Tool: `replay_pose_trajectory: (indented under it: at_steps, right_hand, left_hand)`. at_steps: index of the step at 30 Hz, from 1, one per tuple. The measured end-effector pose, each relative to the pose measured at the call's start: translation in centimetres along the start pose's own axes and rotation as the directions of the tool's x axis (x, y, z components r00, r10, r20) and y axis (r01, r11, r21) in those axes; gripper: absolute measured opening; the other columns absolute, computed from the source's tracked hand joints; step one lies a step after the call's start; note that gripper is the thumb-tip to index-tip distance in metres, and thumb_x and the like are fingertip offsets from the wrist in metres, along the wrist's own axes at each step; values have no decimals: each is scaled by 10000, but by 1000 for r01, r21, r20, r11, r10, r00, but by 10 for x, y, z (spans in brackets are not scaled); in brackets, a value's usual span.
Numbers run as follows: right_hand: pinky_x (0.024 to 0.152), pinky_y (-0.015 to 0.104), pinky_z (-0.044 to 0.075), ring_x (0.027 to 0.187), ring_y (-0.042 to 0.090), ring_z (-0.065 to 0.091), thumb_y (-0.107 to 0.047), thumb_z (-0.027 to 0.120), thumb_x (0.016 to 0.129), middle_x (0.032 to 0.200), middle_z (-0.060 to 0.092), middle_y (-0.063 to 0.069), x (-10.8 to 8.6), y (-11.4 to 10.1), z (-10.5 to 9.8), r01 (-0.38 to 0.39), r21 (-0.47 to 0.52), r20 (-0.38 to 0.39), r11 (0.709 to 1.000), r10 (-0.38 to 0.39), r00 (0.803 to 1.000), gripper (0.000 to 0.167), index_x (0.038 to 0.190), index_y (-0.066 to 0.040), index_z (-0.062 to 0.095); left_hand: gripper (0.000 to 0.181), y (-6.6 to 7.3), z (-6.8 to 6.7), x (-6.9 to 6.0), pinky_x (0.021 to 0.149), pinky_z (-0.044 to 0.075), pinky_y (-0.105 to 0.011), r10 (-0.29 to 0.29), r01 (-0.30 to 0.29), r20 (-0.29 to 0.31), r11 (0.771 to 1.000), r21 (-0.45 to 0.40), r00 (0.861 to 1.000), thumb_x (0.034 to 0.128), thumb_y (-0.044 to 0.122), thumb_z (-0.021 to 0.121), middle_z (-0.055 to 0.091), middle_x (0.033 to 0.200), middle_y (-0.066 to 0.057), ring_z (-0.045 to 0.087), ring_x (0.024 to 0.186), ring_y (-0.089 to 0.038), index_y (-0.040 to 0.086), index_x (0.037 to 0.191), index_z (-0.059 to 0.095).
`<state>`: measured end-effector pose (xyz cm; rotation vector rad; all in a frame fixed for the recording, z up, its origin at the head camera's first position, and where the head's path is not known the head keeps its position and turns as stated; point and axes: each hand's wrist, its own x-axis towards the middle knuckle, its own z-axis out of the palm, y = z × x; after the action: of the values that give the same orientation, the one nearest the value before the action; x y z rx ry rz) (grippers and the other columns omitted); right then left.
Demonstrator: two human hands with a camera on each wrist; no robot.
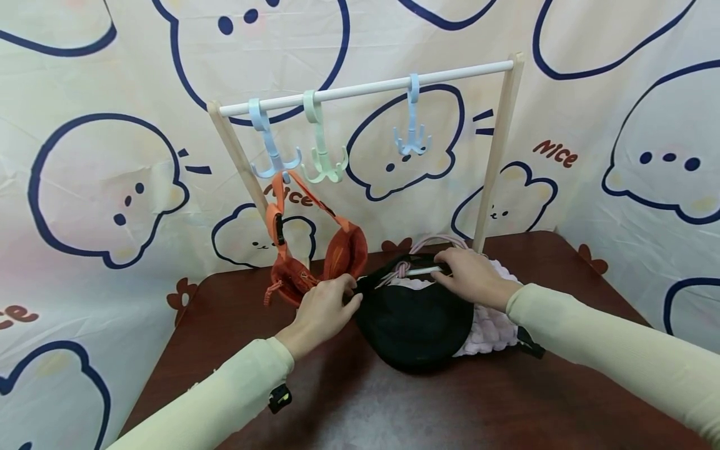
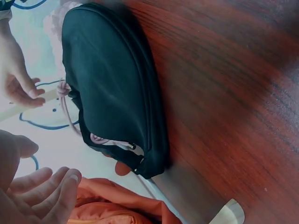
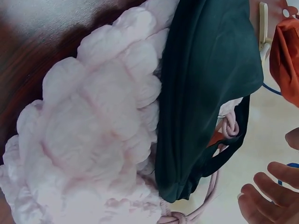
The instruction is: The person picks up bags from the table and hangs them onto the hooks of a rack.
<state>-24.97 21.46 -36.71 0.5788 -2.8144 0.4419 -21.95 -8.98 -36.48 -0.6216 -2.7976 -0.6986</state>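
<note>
Black bag [image 1: 416, 328] on table [image 1: 360, 419], against puffy pink bag [image 1: 489, 331], probably light, soft and floppy, best taken by its strap [image 3: 227, 155]; left hand [image 1: 323, 309] and right hand [image 1: 475, 278] look relaxed, holding nothing, though fingertip contact is hard to tell.

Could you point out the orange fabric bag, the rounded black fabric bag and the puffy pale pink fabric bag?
Orange fabric bag [image 1: 346, 250]: head view, on its body's right half.
Rounded black fabric bag [image 1: 416, 325]: head view, on its front panel.
Puffy pale pink fabric bag [image 3: 91, 133]: right wrist view, on its bumpy side.
</note>
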Motion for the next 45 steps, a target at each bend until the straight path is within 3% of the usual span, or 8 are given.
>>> replay_pose_trajectory:
  at_steps: [7,12,20,33,45]
  right_hand:
    - [694,400,548,834,206,648,-277,678,958,1083,727,146,-2,6,-1,-28,-29,15,999,28,1000,332,1157,-14,705]
    - [756,439,570,902,237,677,-280,680,959,1117,727,167,-4,9,0,-29,-31,45,999,31,999,369,1190,9,692]
    - [873,530,558,1084,339,680,-300,680,958,1209,709,184,-5,16,4,-46,-64,74,997,51,996,439,1260,18,664]
    - [887,537,553,1118,366,672,-305,691,948,1237,690,217,-9,29,14,-55,-92,95,994,64,993,483,1288,33,632]
    - [967,558,517,1199,401,625,-331,696,933,1305,643,260,-5,33,14,-65,-83,135,994,76,988,582,1347,61,579]
  left_hand:
    - [227,-1,9,2,743,586,-416,-3,3,12,1000,9,1000,968,290,682,763,1034,-56,721,840,-205,110,1105,693]
    - [232,-3,17,0,772,585,-429,4,-4,19,1000,1,1000,965,283,684,755,1048,-70,720,873,-219,106,1115,689]
    - [353,-7,26,-2,873,579,-459,-11,11,78,1000,-4,997,976,269,667,734,1185,-125,722,1017,-272,39,1244,672]
    - [440,-7,42,4,963,544,-489,-48,46,139,999,15,989,1009,265,610,670,1328,-171,692,1130,-310,10,1368,597]
    - [548,-14,47,11,1073,479,-495,-103,104,225,995,7,969,1004,283,623,573,1452,-182,618,1266,-331,-12,1451,502]
